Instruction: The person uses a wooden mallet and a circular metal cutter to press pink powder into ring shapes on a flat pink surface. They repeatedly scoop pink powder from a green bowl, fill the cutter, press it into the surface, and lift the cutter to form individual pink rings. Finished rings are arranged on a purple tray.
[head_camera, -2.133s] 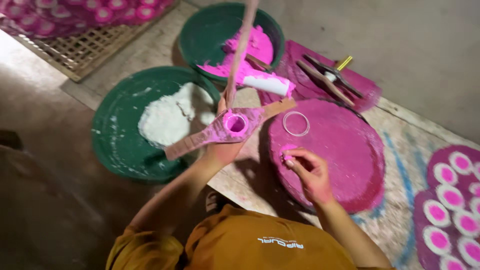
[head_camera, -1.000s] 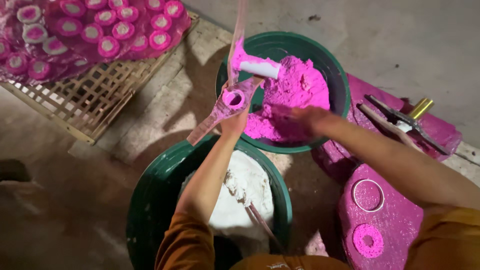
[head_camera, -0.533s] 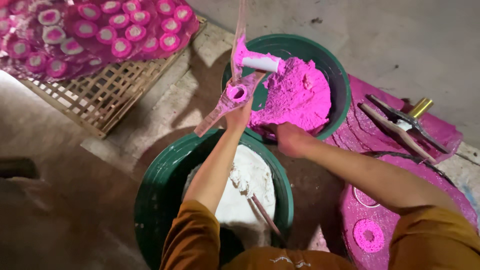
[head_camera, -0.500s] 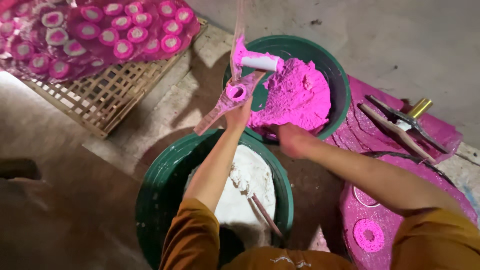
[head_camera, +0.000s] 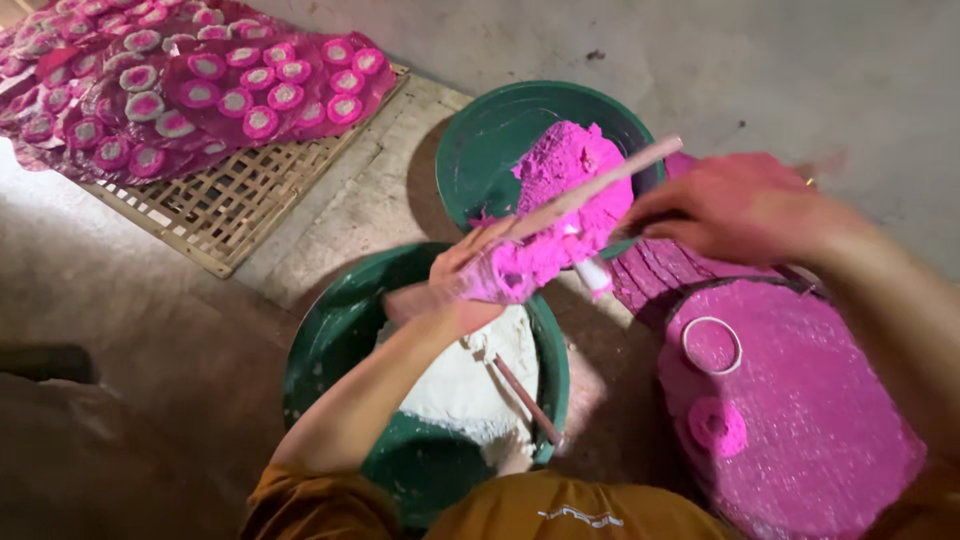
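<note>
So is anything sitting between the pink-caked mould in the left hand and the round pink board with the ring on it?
Nothing visible blocks that path. The left hand holds the mould over the white powder basin. The right hand hovers above the pink board, where only a ring and a small pink disc lie.

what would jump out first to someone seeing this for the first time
The bright pink powder heaped in the green basin at top centre strikes first, with the left hand holding a pink-caked wooden mould in front of it. Next come the rows of pink-and-white discs on the woven tray at upper left, and the round pink-stained board at lower right.
</note>
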